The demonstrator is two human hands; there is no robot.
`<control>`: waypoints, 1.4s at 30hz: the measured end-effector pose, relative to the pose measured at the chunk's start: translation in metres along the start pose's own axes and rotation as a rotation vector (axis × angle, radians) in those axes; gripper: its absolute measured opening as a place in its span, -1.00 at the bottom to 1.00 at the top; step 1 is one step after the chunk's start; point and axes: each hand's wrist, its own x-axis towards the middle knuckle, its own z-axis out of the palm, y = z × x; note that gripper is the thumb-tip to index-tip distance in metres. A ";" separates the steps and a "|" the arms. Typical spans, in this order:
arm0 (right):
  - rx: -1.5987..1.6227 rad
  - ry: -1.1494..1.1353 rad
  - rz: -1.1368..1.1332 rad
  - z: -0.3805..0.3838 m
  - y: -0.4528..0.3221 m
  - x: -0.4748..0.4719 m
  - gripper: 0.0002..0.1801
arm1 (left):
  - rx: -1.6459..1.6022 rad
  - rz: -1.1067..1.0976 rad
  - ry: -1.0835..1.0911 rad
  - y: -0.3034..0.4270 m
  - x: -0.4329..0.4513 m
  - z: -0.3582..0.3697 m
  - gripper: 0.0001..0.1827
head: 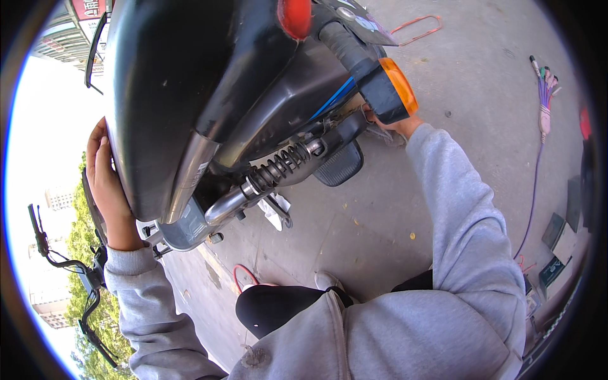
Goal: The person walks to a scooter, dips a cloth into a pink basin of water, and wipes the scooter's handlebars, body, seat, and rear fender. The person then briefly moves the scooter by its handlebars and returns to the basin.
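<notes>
A dark seat [156,95] of a scooter or electric bike fills the upper left, and my left hand [107,183] lies against its edge with the fingers slightly bent. My right hand [401,126] reaches in behind the orange-lensed turn signal [400,88], near the lower rear of the vehicle; its fingers are mostly hidden, so what it touches cannot be told. Between the hands are a coil-spring shock absorber [280,166], a chrome tube [190,175] and a ribbed black footrest or pedal [339,164]. A red tail light [295,16] shows at the top.
Several connectors hang on a purple cable [536,180] on the ground at right, near dark boxes or batteries [553,275]. A red wire loop [427,19] lies at the top right, a red hoop [243,275] by my knee. Another vehicle's handlebar [85,270] stands at left.
</notes>
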 end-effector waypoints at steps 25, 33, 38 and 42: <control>1.232 -0.070 0.269 0.057 0.021 0.047 -0.76 | 0.287 0.197 -0.104 -0.092 0.008 -0.051 -0.58; 1.295 0.025 0.184 0.031 0.012 0.015 -0.73 | 0.320 0.253 -0.088 -0.049 0.006 -0.026 -0.57; 1.326 0.369 0.240 0.023 0.003 0.004 -0.53 | -0.219 -0.065 -0.026 -0.015 0.003 -0.001 -0.54; 1.619 0.360 0.164 0.003 0.025 -0.002 -0.50 | -0.191 -0.100 -0.001 0.000 0.005 0.004 -0.53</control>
